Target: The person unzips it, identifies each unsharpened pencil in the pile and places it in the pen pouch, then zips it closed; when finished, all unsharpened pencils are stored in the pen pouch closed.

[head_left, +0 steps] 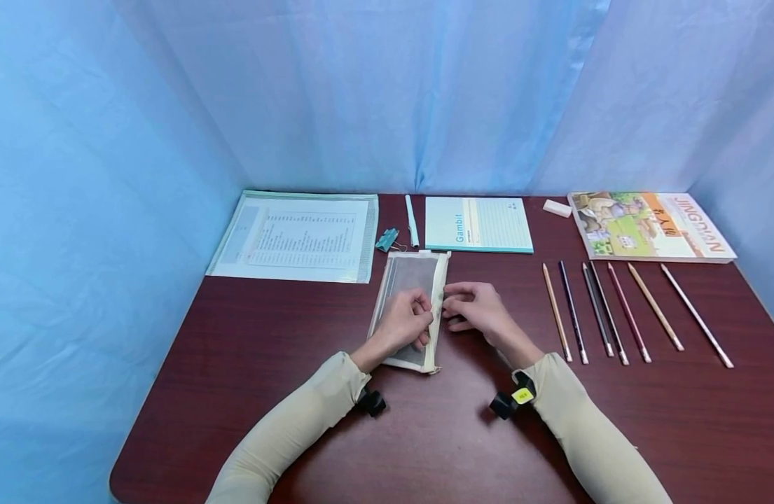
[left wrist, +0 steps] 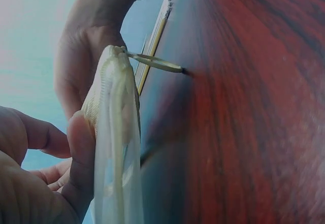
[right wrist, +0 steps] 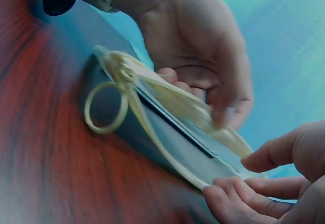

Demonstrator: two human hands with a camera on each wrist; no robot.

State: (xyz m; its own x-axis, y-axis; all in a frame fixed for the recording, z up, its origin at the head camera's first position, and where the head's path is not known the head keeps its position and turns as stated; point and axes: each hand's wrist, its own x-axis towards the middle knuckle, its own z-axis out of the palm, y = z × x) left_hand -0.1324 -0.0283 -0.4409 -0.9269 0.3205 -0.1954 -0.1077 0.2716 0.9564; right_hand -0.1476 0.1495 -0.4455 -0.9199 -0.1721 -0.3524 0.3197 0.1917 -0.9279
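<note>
I see a cream mesh zip pouch [head_left: 410, 308] lying flat near the centre of the dark red wooden surface [head_left: 298, 392], its long axis running near to far. My left hand [head_left: 404, 323] rests on the pouch, thumb and fingers curled round its zip edge. My right hand [head_left: 477, 311] pinches the same edge from the right side. A row of seven coloured pencils [head_left: 613, 311] lies well apart to the right. A teal notebook [head_left: 478, 224] lies at the far side.
</note>
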